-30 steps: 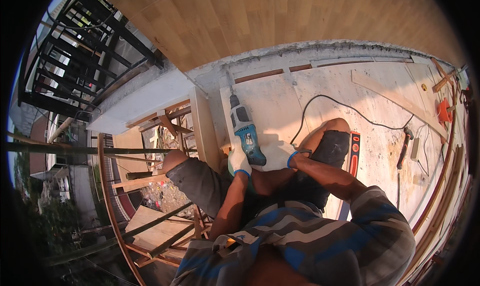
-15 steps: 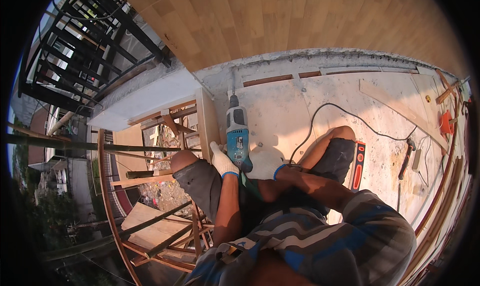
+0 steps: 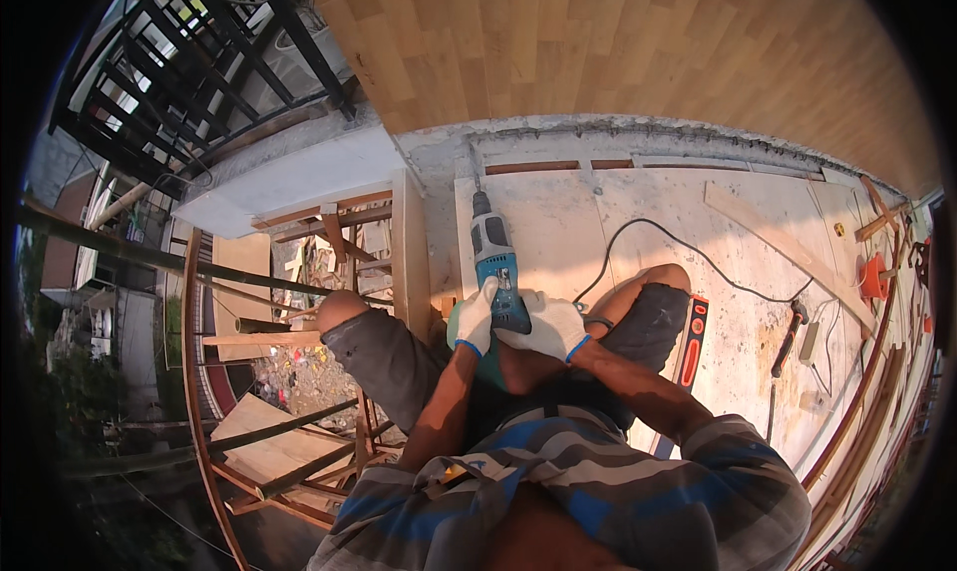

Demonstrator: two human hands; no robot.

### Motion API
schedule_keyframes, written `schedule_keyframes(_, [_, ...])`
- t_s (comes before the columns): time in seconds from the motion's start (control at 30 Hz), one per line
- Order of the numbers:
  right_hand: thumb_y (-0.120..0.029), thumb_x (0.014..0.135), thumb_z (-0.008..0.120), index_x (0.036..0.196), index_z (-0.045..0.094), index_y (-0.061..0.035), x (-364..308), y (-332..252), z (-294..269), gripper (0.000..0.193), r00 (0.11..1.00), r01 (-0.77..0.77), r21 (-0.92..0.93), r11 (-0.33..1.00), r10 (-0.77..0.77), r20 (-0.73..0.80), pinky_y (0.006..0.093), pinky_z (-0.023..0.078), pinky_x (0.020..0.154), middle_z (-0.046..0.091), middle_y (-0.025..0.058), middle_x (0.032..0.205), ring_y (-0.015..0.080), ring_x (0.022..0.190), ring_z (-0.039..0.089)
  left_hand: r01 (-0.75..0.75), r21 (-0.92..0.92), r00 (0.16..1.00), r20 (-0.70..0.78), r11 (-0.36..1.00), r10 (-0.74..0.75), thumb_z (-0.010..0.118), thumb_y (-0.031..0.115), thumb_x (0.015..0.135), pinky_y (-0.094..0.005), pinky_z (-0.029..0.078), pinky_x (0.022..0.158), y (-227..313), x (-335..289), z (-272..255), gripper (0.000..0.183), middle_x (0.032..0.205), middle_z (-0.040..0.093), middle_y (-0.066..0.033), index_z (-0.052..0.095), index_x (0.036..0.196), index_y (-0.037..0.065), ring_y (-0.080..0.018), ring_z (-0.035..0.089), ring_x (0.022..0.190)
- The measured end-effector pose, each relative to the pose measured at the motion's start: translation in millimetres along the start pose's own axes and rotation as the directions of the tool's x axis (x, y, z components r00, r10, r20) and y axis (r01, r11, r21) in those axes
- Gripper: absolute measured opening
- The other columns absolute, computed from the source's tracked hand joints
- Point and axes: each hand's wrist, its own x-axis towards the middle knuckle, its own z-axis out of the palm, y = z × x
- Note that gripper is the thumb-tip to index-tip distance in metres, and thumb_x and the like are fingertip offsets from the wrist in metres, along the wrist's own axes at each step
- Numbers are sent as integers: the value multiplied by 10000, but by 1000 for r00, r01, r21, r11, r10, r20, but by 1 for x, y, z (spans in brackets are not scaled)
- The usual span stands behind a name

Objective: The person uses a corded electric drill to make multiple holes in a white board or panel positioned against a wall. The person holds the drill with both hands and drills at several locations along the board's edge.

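A blue and grey power drill points away from me, its long bit reaching toward the rough concrete strip along the far edge of the plywood. My right hand, in a white glove with a blue cuff, is closed around the drill's rear handle. Against the left side of the drill body, my gloved left hand presses with its fingers closed. Whether the bit's tip touches the concrete is hard to make out.
A black cord curves across the plywood at right. There lie a red and black spirit level, a hammer and a wooden plank. Left of my knee, an opening drops to rubble, crossed by bamboo poles.
My left hand has moved from beside the drill onto its body. The drill now tilts a little, its rear further right. My view has shifted slightly.
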Motion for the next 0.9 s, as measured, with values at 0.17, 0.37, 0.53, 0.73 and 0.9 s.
schedule_keyframes(0.17, [-598,949,782,1220,740,-128,-13,-9,-14,544,995,-91,48,995,92,-36,504,644,798,799,158,1049,406,901,798,-101,89,994,-25,991,104,697,356,1157,-315,602,836,-2,-29,10,412,1089,820,-76,779,1276,-30,-147,759,899])
schedule_keyframes(0.37, [-429,895,824,1240,715,-62,-26,13,1,515,995,-99,-118,988,97,-21,503,630,759,766,186,992,401,871,791,-48,-146,997,47,988,55,711,327,1146,-306,615,870,-6,-36,20,401,1126,811,-61,745,1340,-23,-140,767,933])
schedule_keyframes(0.53, [-328,846,832,1249,717,-74,-35,13,-7,490,995,-47,-158,986,31,-98,497,623,787,749,170,993,385,908,784,-63,-142,998,-30,988,60,712,275,1139,-303,615,856,-4,-52,33,356,1119,802,-58,741,1322,-29,-134,761,930])
schedule_keyframes(0.73, [-321,833,851,1160,716,-61,-17,28,-4,439,996,-45,-81,996,39,-77,500,617,789,742,172,1011,385,900,772,-86,-78,996,-39,993,83,711,279,1137,-285,591,861,6,-37,40,375,1117,786,-38,733,1333,-40,-108,731,943])
schedule_keyframes(0.9, [-327,828,853,1082,688,-50,-11,33,0,411,998,-8,-39,999,6,-63,524,606,778,741,175,982,405,898,757,-75,-59,990,-126,995,67,721,305,1133,-289,601,828,-2,-31,42,396,1107,792,-43,734,1325,-41,-111,738,911])
